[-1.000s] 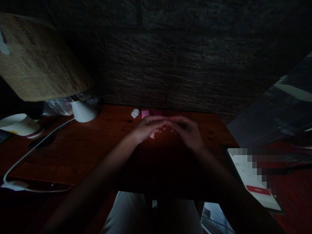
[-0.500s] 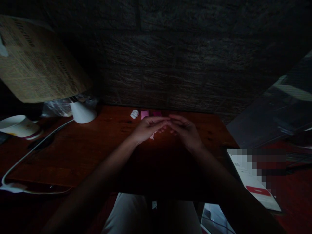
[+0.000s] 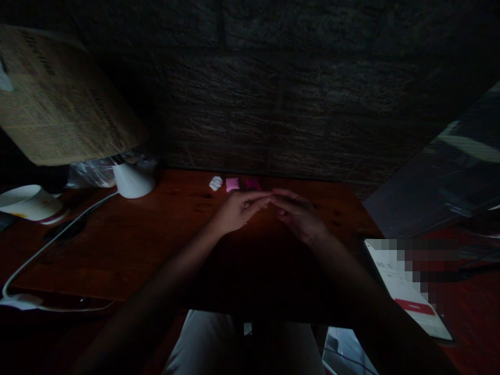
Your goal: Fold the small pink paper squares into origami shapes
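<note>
Above the wooden table, my left hand [image 3: 239,209] and my right hand [image 3: 299,214] meet at the fingertips. Both are closed in a pinch, thumbs against fingers. Whatever lies between them is hidden or too small to make out in the dim light. Just beyond the hands, a crumpled white lump [image 3: 215,183], a light pink square piece [image 3: 233,184] and a dark magenta piece [image 3: 252,183] lie in a row near the wall. My left hand is closest to the light pink piece.
On the left stand a lamp with a newsprint shade [image 3: 66,99] and white base [image 3: 133,181], a paper cup [image 3: 29,202] and a white cable [image 3: 58,244]. A lit tablet-like screen [image 3: 402,286] sits at the table's right edge. A dark brick wall [image 3: 297,104] closes the back.
My fingers have shifted slightly, with the right hand's fingers a little lower. The light pink scrap that showed under my left hand is now out of sight.
</note>
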{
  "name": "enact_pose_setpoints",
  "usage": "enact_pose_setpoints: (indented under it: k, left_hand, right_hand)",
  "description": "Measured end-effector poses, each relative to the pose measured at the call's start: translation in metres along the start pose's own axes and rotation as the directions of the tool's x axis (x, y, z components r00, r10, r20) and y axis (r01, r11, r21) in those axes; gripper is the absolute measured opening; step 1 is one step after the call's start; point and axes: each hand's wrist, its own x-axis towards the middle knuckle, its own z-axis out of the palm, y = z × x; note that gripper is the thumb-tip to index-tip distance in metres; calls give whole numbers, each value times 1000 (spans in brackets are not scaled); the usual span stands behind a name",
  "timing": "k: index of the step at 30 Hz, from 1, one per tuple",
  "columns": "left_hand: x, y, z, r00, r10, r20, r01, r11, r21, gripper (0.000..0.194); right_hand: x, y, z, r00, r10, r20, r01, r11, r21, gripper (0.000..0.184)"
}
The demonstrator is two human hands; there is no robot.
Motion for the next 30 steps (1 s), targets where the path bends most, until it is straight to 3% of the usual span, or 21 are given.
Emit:
enact_pose_setpoints:
  k: [15,23,30]
  left_hand:
    - [3,5,2,997,-14,-77,10,998,-59,19]
    - [5,6,3,982,-176,-72,153,958,-243,27]
    - [4,4,2,984,-162,-71,144,966,-215,33]
  right_hand:
    - [0,0,-3,997,-73,7,73,993,-90,44]
    - [-2,0,1,985,-163,50,170,969,-179,38]
    - [0,0,-1,983,-177,46,182,971,-157,38]
